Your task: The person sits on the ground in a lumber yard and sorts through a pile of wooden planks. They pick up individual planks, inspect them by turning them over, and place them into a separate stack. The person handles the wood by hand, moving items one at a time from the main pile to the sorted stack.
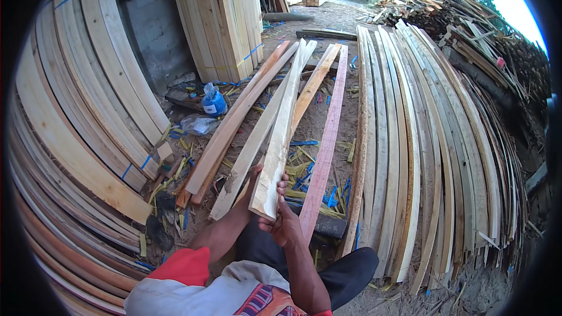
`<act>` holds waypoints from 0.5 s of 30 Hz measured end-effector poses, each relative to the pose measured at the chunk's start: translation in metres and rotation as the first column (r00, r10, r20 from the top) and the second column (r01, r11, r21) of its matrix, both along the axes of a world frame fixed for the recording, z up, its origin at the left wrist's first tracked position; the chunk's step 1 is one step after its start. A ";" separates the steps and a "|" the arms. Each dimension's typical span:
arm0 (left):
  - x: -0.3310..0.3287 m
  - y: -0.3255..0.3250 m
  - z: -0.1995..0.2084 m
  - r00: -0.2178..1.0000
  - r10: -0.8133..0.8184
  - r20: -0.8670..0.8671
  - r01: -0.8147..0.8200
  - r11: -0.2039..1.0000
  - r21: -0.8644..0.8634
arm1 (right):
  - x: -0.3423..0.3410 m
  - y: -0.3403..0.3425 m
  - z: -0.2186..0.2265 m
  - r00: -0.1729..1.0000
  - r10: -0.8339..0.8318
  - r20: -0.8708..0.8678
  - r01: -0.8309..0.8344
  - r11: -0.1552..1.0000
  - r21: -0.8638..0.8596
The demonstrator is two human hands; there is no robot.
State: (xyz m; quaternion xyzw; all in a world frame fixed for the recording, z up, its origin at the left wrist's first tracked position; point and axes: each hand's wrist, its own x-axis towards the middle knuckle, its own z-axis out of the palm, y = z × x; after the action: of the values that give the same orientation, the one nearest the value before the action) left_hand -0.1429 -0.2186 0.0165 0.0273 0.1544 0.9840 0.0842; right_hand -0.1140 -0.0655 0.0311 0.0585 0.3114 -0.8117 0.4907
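Observation:
Raised in front of me is a long pale wooden plank, its near end close to my lap and its far end away from me. My right hand grips its right edge near that end, with fingertips showing along the side. My left hand is at the plank's left edge, a little farther up; the wood hides most of its fingers. Left of it lie another pale plank and a reddish-brown board. To the right are an orange-toned plank and a pinkish one.
A broad row of boards lies to the right, with a heap of scrap wood behind. Boards lean at the left and upright at the back. A blue plastic bag and strap scraps lie on the ground.

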 end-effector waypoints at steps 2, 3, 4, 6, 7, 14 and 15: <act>-0.004 0.014 -0.001 0.999 -0.026 -0.031 0.027 0.999 0.047 | -0.004 0.003 0.001 0.990 -0.039 -0.132 0.055 0.992 0.116; -0.007 0.022 -0.002 0.997 -0.058 -0.046 0.061 0.995 0.073 | -0.006 0.007 0.000 0.978 -0.056 -0.201 0.092 0.981 0.173; -0.012 0.030 -0.003 0.994 -0.092 -0.062 0.098 0.990 0.099 | -0.009 0.015 -0.002 0.964 -0.087 -0.253 0.139 0.971 0.196; -0.006 0.042 -0.001 0.988 -0.097 -0.120 0.102 0.994 0.042 | -0.008 0.030 0.005 0.929 -0.122 -0.348 0.210 0.951 0.228; -0.004 0.053 -0.005 0.998 -0.043 -0.051 0.045 0.998 0.044 | -0.004 0.043 0.011 0.899 -0.138 -0.415 0.267 0.925 0.270; -0.066 0.062 -0.056 0.953 0.144 0.268 -0.116 0.986 -0.117 | 0.085 0.197 0.028 0.912 0.107 -0.395 0.211 0.705 0.677; -0.078 0.068 -0.076 0.934 0.201 0.295 -0.148 0.970 -0.192 | 0.108 0.242 0.001 0.906 0.226 -0.359 0.106 0.699 0.707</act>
State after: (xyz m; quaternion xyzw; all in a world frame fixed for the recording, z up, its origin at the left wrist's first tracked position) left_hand -0.2213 -0.1510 -0.0598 -0.1494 0.2230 0.9630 0.0217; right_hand -0.0056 0.1767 0.0316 0.0572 0.6999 -0.6035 0.3777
